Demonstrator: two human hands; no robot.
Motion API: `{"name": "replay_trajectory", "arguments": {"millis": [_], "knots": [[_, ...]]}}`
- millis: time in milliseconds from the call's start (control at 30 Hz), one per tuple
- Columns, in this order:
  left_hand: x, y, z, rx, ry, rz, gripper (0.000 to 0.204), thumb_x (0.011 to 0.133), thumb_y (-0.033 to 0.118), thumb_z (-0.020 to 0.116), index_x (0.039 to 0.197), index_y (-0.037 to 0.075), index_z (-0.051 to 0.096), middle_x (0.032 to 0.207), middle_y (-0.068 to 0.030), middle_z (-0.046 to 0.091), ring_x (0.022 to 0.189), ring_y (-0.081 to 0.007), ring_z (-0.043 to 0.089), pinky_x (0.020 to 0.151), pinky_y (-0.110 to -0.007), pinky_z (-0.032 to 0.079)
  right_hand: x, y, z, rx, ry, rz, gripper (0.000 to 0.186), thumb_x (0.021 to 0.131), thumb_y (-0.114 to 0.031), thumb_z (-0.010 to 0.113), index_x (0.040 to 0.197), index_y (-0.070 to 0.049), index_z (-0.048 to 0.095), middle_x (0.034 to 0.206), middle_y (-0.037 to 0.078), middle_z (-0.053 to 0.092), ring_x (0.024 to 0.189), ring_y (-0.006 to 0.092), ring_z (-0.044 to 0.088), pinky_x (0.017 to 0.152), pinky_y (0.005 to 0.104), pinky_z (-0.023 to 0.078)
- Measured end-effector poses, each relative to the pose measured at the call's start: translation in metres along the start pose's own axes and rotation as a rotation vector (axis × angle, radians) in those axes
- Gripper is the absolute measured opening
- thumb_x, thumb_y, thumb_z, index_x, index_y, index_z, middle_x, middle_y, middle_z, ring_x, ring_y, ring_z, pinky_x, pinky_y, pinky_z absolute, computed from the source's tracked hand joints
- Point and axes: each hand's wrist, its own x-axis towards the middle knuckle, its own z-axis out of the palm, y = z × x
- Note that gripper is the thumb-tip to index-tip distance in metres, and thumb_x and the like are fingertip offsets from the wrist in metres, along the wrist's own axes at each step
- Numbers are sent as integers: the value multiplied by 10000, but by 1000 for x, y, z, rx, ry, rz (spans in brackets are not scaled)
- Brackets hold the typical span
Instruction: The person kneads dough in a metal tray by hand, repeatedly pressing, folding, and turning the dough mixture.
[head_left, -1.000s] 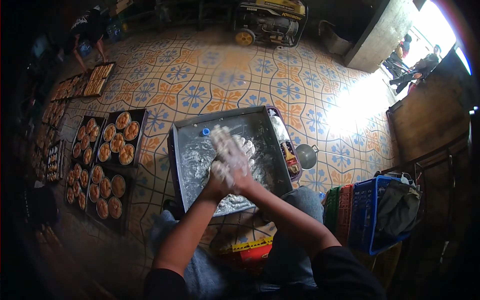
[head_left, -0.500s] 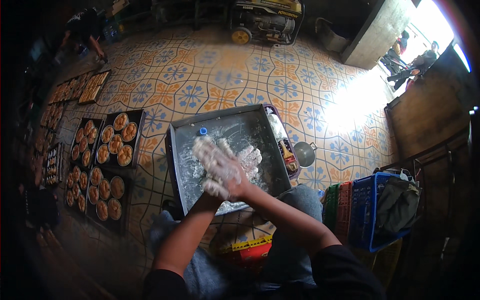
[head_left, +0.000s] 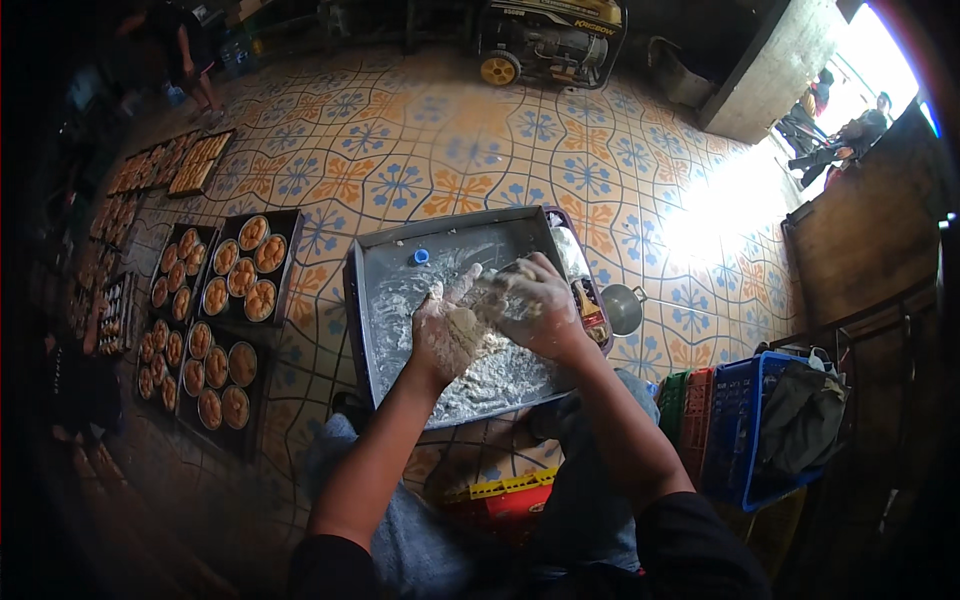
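Note:
Both hands are coated in flour and bits of sticky dough, held over a large grey metal tray (head_left: 385, 240) with raised walls. My left hand (head_left: 447, 332) has its palm turned up and in, fingers stretched toward the middle. Close beside it, my right hand (head_left: 537, 305) is bent over the left fingertips, its dough-caked fingers apart and blurred by motion. Whether the two hands touch is hard to make out. Loose flour and crumbs (head_left: 490, 385) cover the tray floor below them. A small blue cap (head_left: 421, 257) lies near the tray's far left.
Against the tray's right side sits a purple tray (head_left: 562, 217) with a white bag and a brush (head_left: 590, 302), beside a metal pot (head_left: 624, 310). Filled round tins (head_left: 241, 278) stand on dark trays at left. Crates (head_left: 735, 420) are at right, a generator (head_left: 550, 45) far off.
My hands were pressed together over the tray's middle; now they have come apart, the left to the left and the right to the right. The view has shifted slightly.

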Motion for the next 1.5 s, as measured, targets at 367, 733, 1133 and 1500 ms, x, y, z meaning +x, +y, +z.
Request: {"name": "replay_trajectory", "arguments": {"millis": [367, 733, 1133, 1500], "knots": [[-1, -17, -30, 270, 61, 51, 564, 1069, 407, 243, 1411, 8, 447, 1355, -159, 563, 1240, -296, 557, 1099, -432, 415, -7, 3, 26, -114, -267, -82, 417, 720, -269, 776, 1123, -188, 704, 1146, 38, 627, 1117, 282, 515, 950, 440, 422], [24, -57, -65, -183, -300, 4, 571, 1046, 322, 362, 1546, 76, 238, 1510, -153, 375, 1404, -264, 365, 1203, -438, 205, -13, -29, 81, 146, -210, -133, 498, 945, -388, 575, 1388, -162, 546, 1437, 117, 521, 1380, 331, 426, 1145, 479, 299], [-1, -53, -75, 1066, -231, 297, 496, 1034, 285, 388, 1479, 72, 340, 1486, -137, 409, 1406, -221, 338, 1176, -382, 271, -24, -14, 86, 101, -221, -36, 597, 950, -458, 500, 1463, -155, 462, 1499, 98, 463, 1419, 326, 377, 1191, 533, 152], [-2, -59, -73, 1900, -134, 305, 539, 1041, 318, 389, 1506, 68, 280, 1535, -133, 340, 1421, -241, 321, 1185, -396, 263, -36, 14, 96, 8, -73, 129, 426, 986, -312, 473, 1386, -197, 566, 1419, 67, 556, 1401, 248, 414, 1193, 482, 198]]}}
